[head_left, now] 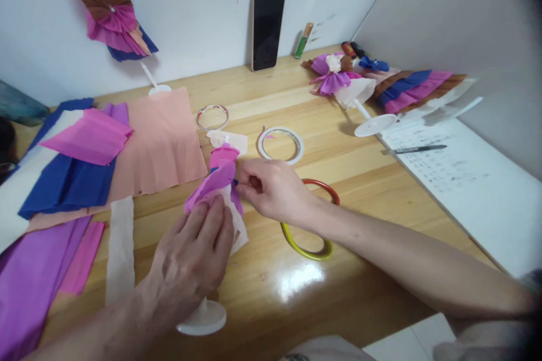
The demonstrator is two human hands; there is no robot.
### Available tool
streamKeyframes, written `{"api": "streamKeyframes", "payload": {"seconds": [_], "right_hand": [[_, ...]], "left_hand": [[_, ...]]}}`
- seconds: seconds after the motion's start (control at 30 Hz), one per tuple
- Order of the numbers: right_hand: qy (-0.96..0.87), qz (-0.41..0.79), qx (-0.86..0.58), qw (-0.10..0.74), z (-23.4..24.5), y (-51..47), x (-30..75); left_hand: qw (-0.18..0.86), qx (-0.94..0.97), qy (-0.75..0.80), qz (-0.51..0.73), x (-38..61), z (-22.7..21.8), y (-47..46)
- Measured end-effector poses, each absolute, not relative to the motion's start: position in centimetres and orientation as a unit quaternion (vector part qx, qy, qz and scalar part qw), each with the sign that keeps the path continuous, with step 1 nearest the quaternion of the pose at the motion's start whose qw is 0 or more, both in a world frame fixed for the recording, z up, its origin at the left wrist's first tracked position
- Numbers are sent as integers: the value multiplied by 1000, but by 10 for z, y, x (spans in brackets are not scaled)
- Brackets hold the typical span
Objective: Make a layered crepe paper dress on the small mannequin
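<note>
A small crepe paper figure (223, 172) in pink, purple and white lies across the table, its white plastic stand (205, 317) pointing towards me. My left hand (192, 242) is closed around its lower part, fingers pressed together on the purple and white paper. At the figure's right side my right hand (273, 189) pinches a bit of dark blue paper by the fingertips. Beneath the figure's top end is a pale paper scrap (237, 141). My left palm hides part of the stand's stem.
Crepe paper sheets (156, 141) and strips cover the left side. Tape rolls (298, 144) sit beyond my hands; a red and yellow-green ring (309, 254) lies under my right forearm. A phone (269, 28) leans on the wall. Paper figures (112, 17) stand behind; a pen (419, 149) rests on a notebook.
</note>
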State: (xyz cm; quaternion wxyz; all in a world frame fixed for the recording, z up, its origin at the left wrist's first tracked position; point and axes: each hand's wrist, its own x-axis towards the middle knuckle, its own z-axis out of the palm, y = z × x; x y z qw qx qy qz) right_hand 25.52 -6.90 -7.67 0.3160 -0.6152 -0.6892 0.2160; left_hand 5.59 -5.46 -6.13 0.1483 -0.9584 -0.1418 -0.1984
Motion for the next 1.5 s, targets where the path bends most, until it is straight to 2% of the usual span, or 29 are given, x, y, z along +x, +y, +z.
{"api": "streamKeyframes", "payload": {"seconds": [0.1, 0.17, 0.73, 0.93, 1.27, 1.4, 1.5], "right_hand": [[-746, 196, -469, 431, -79, -72, 258], [-775, 196, -393, 453, -82, -73, 258], [-753, 209, -445, 437, -100, -73, 254], [-749, 218, -443, 441, -104, -72, 253], [-750, 218, -447, 436, -104, -74, 251], [-752, 217, -451, 429, -103, -76, 250], [-749, 219, -455, 429, -102, -76, 250]], "left_hand": [[152, -959, -138, -195, 59, -56, -54], [150, -961, -135, -189, 60, -53, -53], [140, -960, -145, -193, 49, -63, -60], [42, -978, -144, -145, 38, -56, -56], [-207, -960, -127, -141, 15, -18, -59], [-127, -931, -255, -227, 0, -21, -51], [-90, -919, -317, -217, -7, -32, -43]]}}
